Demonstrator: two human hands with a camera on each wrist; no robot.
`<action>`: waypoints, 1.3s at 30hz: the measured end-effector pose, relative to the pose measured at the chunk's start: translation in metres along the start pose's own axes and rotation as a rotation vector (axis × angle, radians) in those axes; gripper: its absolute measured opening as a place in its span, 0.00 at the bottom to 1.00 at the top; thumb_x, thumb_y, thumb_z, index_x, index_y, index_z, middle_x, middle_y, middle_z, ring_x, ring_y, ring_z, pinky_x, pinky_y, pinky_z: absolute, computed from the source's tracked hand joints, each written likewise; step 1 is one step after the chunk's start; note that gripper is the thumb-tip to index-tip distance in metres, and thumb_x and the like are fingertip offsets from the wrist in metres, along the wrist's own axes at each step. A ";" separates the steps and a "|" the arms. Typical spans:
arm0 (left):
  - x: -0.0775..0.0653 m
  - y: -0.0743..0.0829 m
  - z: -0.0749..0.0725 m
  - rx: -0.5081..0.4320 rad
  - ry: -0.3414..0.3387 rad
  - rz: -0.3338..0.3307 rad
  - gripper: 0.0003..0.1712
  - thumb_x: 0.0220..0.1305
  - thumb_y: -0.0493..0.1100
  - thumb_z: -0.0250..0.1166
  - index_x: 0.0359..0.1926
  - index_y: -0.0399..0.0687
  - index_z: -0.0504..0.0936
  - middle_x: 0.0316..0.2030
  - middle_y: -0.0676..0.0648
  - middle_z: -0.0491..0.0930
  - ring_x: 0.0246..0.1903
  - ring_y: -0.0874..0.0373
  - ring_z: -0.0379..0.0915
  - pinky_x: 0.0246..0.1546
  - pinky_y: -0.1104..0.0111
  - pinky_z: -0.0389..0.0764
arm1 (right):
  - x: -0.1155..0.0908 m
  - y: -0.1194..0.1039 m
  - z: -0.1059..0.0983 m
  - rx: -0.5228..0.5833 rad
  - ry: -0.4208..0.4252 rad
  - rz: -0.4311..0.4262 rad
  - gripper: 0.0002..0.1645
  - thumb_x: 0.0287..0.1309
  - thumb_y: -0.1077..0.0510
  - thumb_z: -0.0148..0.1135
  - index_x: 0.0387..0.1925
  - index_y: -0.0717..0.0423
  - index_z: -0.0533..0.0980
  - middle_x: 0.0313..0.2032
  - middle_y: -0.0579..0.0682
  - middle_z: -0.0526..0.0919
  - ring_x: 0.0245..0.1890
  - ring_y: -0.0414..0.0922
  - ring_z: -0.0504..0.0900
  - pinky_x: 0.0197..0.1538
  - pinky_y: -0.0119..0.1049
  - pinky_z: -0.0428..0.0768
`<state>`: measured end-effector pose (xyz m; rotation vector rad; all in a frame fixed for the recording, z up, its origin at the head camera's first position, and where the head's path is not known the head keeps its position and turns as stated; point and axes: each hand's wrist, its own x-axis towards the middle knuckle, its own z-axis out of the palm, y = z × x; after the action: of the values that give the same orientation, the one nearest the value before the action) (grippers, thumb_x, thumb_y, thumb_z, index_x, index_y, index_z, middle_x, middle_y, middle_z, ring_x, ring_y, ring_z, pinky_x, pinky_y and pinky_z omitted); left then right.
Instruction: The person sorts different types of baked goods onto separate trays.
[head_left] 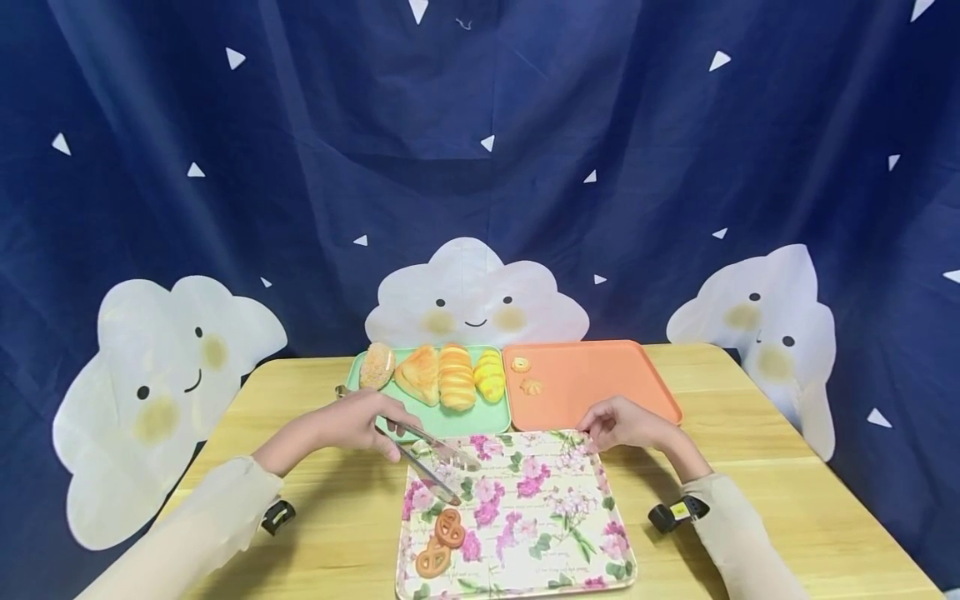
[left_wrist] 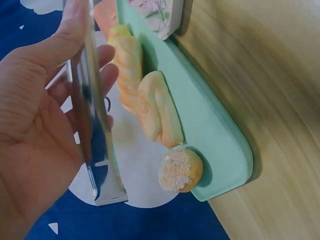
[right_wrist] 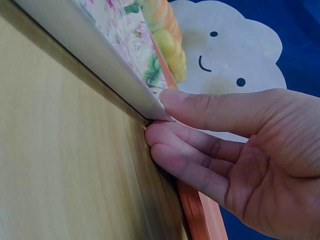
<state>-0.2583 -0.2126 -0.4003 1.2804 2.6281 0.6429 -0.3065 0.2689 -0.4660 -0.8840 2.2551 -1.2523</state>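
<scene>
My left hand (head_left: pixel 367 421) grips a pair of metal tongs (head_left: pixel 427 479), whose tips hang over the left part of a flowered tray (head_left: pixel 540 533). In the left wrist view the tongs (left_wrist: pixel 92 110) run between thumb and fingers. Two pretzels (head_left: pixel 442 542), one darker than the other, lie at the tray's near left, just below the tong tips. With thumb on top and fingers below, my right hand (head_left: pixel 622 423) pinches the tray's far right corner; the right wrist view shows this thumb (right_wrist: pixel 200 107) at the tray's rim.
Behind the flowered tray, a green tray (head_left: pixel 491 414) bears several breads, among them a striped loaf (head_left: pixel 457 377) and a sprinkled bun (head_left: pixel 377 367). Beside it an orange tray (head_left: pixel 592 379) holds two small cookies (head_left: pixel 532 387). A blue curtain (head_left: pixel 480 192) hangs behind the wooden table (head_left: pixel 315 517).
</scene>
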 end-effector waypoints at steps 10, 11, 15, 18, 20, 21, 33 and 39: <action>-0.001 0.013 -0.002 -0.036 -0.134 -0.043 0.23 0.49 0.44 0.80 0.50 0.54 0.90 0.32 0.52 0.87 0.32 0.67 0.76 0.35 0.75 0.75 | 0.001 -0.001 0.000 -0.001 0.002 -0.008 0.17 0.52 0.72 0.73 0.45 0.74 0.81 0.33 0.71 0.84 0.30 0.36 0.82 0.35 0.28 0.81; 0.000 0.014 -0.001 -0.037 -0.138 -0.044 0.24 0.49 0.44 0.80 0.50 0.52 0.90 0.33 0.51 0.88 0.32 0.66 0.78 0.35 0.75 0.75 | 0.001 -0.001 0.000 -0.002 0.004 -0.007 0.17 0.52 0.72 0.73 0.45 0.74 0.81 0.33 0.71 0.84 0.30 0.37 0.82 0.35 0.28 0.81; 0.001 0.015 0.003 -0.015 -0.133 -0.041 0.26 0.48 0.43 0.81 0.52 0.49 0.89 0.34 0.50 0.89 0.33 0.64 0.81 0.36 0.74 0.77 | 0.001 0.000 0.000 -0.006 0.005 -0.008 0.17 0.52 0.72 0.72 0.45 0.74 0.81 0.33 0.71 0.84 0.30 0.37 0.81 0.35 0.28 0.80; 0.002 0.014 0.008 -0.018 -0.124 -0.036 0.26 0.49 0.44 0.80 0.53 0.49 0.89 0.35 0.50 0.89 0.34 0.63 0.81 0.36 0.73 0.77 | 0.000 0.000 0.000 -0.009 0.004 -0.012 0.17 0.52 0.72 0.72 0.45 0.74 0.81 0.33 0.72 0.83 0.30 0.37 0.81 0.35 0.27 0.80; 0.003 0.013 0.011 -0.030 -0.117 -0.035 0.26 0.51 0.44 0.80 0.54 0.50 0.88 0.36 0.50 0.89 0.34 0.64 0.81 0.37 0.73 0.77 | 0.000 0.000 0.000 -0.009 0.003 -0.011 0.17 0.52 0.73 0.72 0.45 0.74 0.81 0.33 0.72 0.83 0.30 0.37 0.81 0.35 0.27 0.80; 0.003 0.013 0.012 -0.036 -0.113 -0.034 0.27 0.51 0.44 0.79 0.55 0.49 0.88 0.35 0.49 0.89 0.34 0.65 0.80 0.36 0.74 0.77 | 0.000 0.000 0.000 -0.008 0.003 -0.011 0.17 0.51 0.73 0.72 0.45 0.74 0.81 0.33 0.72 0.83 0.30 0.37 0.81 0.35 0.27 0.80; 0.009 0.016 0.024 -0.046 -0.085 -0.096 0.29 0.56 0.49 0.77 0.60 0.49 0.85 0.34 0.54 0.86 0.31 0.71 0.75 0.29 0.75 0.72 | 0.001 -0.001 -0.001 -0.008 0.004 -0.005 0.17 0.51 0.73 0.72 0.45 0.73 0.81 0.33 0.71 0.84 0.30 0.37 0.82 0.35 0.28 0.81; 0.011 0.018 0.030 -0.044 -0.058 -0.117 0.28 0.56 0.50 0.77 0.58 0.50 0.86 0.30 0.61 0.81 0.26 0.72 0.69 0.26 0.75 0.67 | 0.001 -0.001 0.000 0.009 -0.005 -0.010 0.17 0.52 0.73 0.72 0.45 0.74 0.81 0.33 0.72 0.83 0.30 0.36 0.82 0.35 0.28 0.81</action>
<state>-0.2429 -0.1848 -0.4182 1.1074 2.6032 0.6310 -0.3071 0.2679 -0.4648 -0.8960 2.2418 -1.2620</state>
